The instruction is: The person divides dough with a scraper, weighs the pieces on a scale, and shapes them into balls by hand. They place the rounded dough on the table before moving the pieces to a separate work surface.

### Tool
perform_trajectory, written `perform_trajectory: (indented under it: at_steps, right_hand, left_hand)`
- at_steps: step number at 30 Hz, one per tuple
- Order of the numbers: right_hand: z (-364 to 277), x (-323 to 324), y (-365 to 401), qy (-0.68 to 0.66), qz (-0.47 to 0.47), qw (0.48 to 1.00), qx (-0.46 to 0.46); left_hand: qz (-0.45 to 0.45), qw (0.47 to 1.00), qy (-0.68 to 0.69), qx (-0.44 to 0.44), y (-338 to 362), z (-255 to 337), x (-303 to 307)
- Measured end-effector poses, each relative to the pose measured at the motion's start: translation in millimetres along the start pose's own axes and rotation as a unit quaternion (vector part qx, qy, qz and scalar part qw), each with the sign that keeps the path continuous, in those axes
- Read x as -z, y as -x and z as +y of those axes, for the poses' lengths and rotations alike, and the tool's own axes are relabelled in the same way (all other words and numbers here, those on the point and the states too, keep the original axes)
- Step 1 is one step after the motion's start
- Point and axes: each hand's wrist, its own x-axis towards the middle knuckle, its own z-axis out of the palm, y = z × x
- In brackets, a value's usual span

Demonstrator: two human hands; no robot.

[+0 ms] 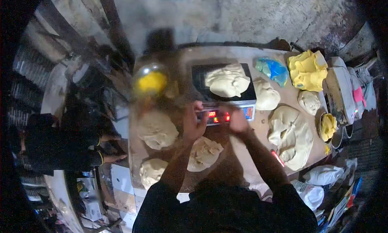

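a: any rm to pass?
b: thin strip btwn scale & far edge of table.
a: r side?
b: blkd: big dough nr r edge, yellow lump at far r corner.

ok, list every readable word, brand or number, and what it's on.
"00": red digits on the display of the scale; any digit before them is unclear.
Other lit marks on the display: too blurred.
Blue panel on the scale: marks too small.
Bags at right: nothing legible.
No brand readable.
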Motion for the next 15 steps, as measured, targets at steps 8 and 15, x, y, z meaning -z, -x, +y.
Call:
perform_trajectory:
  at_steps: [8,15]
  right_hand:
    - [51.1,-57.3,-145.9,0.471,0.074,0.877,-0.061]
    - [158.0,35.6,-108.5,-0.569,0.188,0.767,-0.228]
  left_hand:
    - [0.008,0.983,-0.049,0.174,-60.0,-87.0,-58.9]
    - [-0.284,0.888,-0.352,0.088,-67.4,-66.0,-66.0]
